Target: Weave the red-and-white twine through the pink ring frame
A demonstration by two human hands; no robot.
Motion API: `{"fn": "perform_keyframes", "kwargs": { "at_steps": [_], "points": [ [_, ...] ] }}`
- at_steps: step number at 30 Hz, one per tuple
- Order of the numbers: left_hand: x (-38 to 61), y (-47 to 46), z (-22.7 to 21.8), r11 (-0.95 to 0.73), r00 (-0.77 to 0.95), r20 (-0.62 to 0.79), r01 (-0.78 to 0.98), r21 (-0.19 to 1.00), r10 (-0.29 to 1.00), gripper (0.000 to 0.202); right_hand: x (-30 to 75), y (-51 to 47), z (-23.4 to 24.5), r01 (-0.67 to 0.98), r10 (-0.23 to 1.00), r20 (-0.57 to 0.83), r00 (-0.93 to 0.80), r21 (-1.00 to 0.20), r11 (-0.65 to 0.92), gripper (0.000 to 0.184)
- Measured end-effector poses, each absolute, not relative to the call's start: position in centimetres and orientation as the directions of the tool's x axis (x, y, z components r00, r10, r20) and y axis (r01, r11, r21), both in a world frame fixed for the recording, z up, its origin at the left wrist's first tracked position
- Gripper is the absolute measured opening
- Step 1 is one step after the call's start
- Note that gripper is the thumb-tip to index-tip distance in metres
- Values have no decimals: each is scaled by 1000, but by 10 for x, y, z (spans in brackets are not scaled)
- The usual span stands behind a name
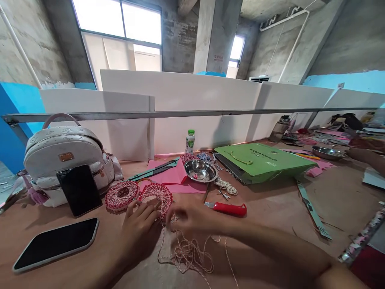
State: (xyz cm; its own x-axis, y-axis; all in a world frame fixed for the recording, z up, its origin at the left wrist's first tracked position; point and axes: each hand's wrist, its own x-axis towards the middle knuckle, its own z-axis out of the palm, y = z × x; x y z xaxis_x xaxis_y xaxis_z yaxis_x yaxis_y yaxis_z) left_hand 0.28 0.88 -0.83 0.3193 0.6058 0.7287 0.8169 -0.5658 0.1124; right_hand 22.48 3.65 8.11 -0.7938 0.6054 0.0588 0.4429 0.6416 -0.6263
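Round red-and-white woven cord ring [158,196], near centre: lower edge is gripped by curled fingers [141,212] of the left hand [136,235]. Loose twine [188,255] is met by the right hand [192,218], fingers bunched, pinch blurred; short working lengths are advised. Red-handled utility knife [230,208] is placed just right.

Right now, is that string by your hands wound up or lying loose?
Loose: the red-and-white twine lies in tangled loops below the right hand.

Left hand [136,235]: held curled, palm turned inward | Right hand [192,218]: extended leftward, fingers [177,220] drawn together
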Motion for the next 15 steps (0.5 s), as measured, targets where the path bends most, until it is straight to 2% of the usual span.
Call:
{"fn": "perform_keyframes", "kwargs": {
  "at_steps": [1, 4, 9, 12, 15],
  "points": [
    [2, 9, -9, -572, 335, 734, 815, 89, 590, 12, 223, 53, 83, 579, 750, 204, -629, -521, 627, 11],
    [1, 9, -8, -591, 380, 770, 807, -4, 514, 15, 218, 90, 81, 674, 822, 290, -491, -471, 569, 22],
    [3, 4, -1, -584, 428, 783, 805, -103, 451, 23, 209, 108, 64, 681, 832, 294, -470, -479, 554, 19],
    [4, 4, 0, -579, 419, 774, 811, -85, 474, 24, 206, 106, 66, 653, 830, 280, -482, -517, 554, 12],
    [3, 6, -1, -582, 392, 776, 812, -39, 495, 21, 205, 83, 75, 537, 789, 212, -577, -630, 561, 8]
  ]
}}
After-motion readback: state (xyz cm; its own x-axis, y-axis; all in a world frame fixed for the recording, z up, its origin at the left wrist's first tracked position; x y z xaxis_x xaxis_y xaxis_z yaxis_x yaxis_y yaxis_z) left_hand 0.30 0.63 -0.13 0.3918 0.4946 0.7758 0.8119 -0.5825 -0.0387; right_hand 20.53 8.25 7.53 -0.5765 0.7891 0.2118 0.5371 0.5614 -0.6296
